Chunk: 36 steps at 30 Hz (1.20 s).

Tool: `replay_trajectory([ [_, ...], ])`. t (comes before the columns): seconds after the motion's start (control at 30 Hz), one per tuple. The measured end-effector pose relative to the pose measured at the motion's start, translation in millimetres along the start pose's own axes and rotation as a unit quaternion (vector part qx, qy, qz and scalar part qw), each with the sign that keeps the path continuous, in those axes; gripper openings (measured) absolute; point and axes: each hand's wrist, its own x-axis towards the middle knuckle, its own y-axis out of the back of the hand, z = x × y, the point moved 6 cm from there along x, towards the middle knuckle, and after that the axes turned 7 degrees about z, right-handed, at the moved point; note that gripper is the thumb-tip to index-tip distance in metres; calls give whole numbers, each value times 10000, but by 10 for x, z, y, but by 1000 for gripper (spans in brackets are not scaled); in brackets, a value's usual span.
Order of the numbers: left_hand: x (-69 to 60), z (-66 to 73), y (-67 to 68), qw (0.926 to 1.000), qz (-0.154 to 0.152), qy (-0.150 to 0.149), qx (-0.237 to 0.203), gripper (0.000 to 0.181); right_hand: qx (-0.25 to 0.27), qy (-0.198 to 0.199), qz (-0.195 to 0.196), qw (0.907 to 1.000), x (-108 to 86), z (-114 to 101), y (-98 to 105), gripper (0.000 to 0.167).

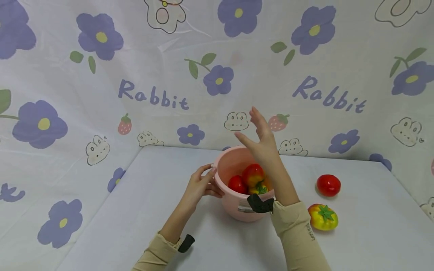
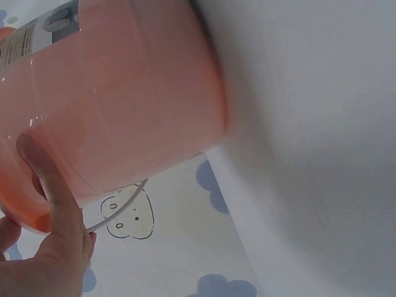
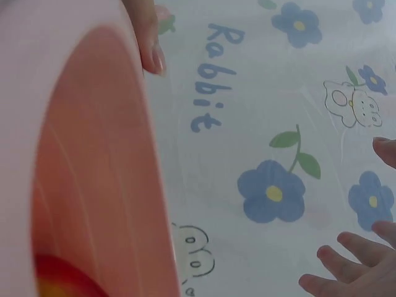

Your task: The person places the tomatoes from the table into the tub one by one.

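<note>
A pink bucket [image 1: 242,210] stands on the table, holding a red tomato [image 1: 237,184] and red-yellow peppers [image 1: 253,174]. The left hand [image 1: 200,185] grips its rim at the left side, thumb on the rim and fingers against the outer wall; in the left wrist view the hand [image 2: 59,247] lies along the bucket wall [image 2: 136,93]. Above the bucket's right side the right hand [image 1: 264,145] is raised, fingers spread and holding nothing. The right wrist view shows its fingers [image 3: 356,266] spread beside the bucket's opening [image 3: 99,142].
Right of the bucket, a red tomato [image 1: 328,185] lies on the white table [image 1: 373,226], with a yellow-red pepper-like piece [image 1: 323,217] nearer the front. A cloth [image 1: 217,45] printed with flowers and rabbits hangs behind and at the sides.
</note>
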Motion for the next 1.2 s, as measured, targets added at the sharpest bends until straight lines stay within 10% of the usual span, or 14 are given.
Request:
replay_trajectory([
  [0.6,-6,4,-5,9999,-16,-46,104,56,-471,-74,501,9976,-188,256,461,79],
  [1.2,-24,13,-3,9999,2,-60,126,56,-834,-1058,878,9870,-539,780,854,86],
])
